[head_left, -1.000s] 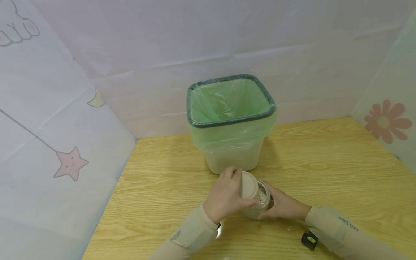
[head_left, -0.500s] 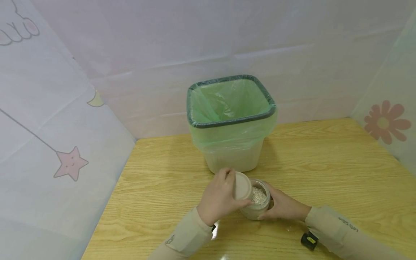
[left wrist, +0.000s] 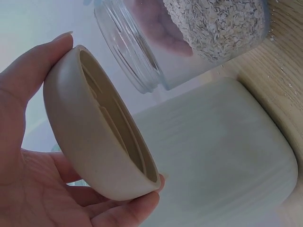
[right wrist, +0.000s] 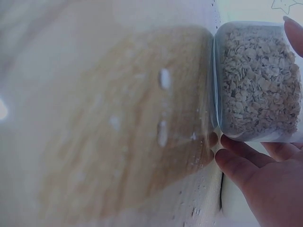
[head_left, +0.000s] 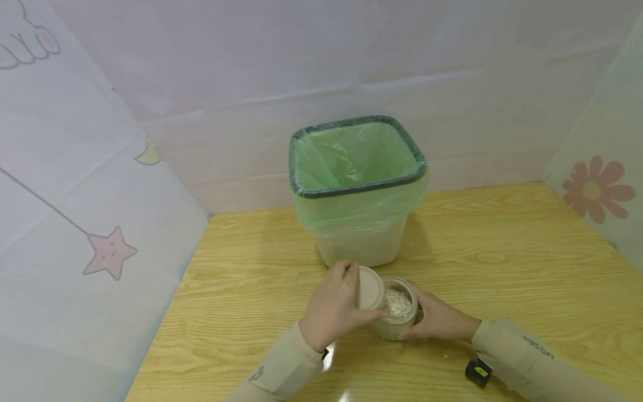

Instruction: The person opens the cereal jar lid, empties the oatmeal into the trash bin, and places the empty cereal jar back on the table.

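Note:
A clear glass jar (head_left: 397,321) of pale flakes (right wrist: 260,78) stands uncovered on the table. My right hand (head_left: 442,317) grips it from the right, thumb on the near side; the right wrist view shows that hand's fingers (right wrist: 239,165) against the glass. Just left of the jar's mouth, my left hand (head_left: 334,307) holds a round beige lid (head_left: 370,288) by its edge, tilted. In the left wrist view the lid (left wrist: 94,127) is apart from the jar (left wrist: 199,38), its hollow side facing the glass rim.
Behind the hands stands a white bin (head_left: 361,240) with a dark rim and a green bag (head_left: 351,206) folded over it. Small crumbs lie on the wooden table (head_left: 241,301) near the jar. Printed cloth walls (head_left: 251,72) rise at the back and sides.
My left hand has moved the lid leftward, off the jar's mouth, so more of the flakes shows. My right hand and the jar have stayed in place.

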`<state>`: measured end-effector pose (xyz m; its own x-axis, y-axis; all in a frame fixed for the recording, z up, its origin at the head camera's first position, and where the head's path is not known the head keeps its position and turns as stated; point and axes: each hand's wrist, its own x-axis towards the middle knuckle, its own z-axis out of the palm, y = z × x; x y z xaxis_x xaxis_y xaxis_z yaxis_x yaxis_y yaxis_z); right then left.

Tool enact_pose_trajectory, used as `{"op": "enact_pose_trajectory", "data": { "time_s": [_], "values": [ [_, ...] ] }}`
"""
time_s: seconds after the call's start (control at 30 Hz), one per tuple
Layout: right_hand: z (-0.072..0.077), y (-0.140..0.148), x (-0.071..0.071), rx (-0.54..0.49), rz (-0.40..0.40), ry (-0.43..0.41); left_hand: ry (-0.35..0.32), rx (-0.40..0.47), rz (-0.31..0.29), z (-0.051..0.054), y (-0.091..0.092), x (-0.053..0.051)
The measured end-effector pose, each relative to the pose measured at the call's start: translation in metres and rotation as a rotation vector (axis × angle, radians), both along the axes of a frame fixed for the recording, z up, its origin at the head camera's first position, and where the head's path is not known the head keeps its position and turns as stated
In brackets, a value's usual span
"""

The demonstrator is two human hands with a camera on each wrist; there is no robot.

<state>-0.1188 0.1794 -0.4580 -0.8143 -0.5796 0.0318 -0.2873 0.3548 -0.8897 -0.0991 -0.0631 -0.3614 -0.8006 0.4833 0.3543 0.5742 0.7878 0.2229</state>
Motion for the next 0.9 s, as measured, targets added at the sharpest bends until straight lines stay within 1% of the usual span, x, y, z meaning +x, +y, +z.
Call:
{"op": "enact_pose_trajectory", "data": {
  "time_s": [0.27, 0.4, 0.63, 0.9],
  "values": [
    [0.002, 0.0, 0.001, 0.022, -0.015, -0.005, -0.022, 0.013, 0.017, 0.003, -0.005, 0.001],
    [0.003, -0.001, 0.001, 0.021, -0.013, -0.01, -0.021, 0.016, 0.02, 0.003, -0.007, 0.001],
    [0.003, -0.001, 0.001, 0.019, -0.011, -0.006, -0.029, 0.034, 0.022, 0.002, -0.011, 0.002],
    [0.002, -0.001, 0.0, 0.002, -0.015, -0.014, -0.026, 0.028, 0.026, -0.001, -0.013, 0.003]
  ]
}}
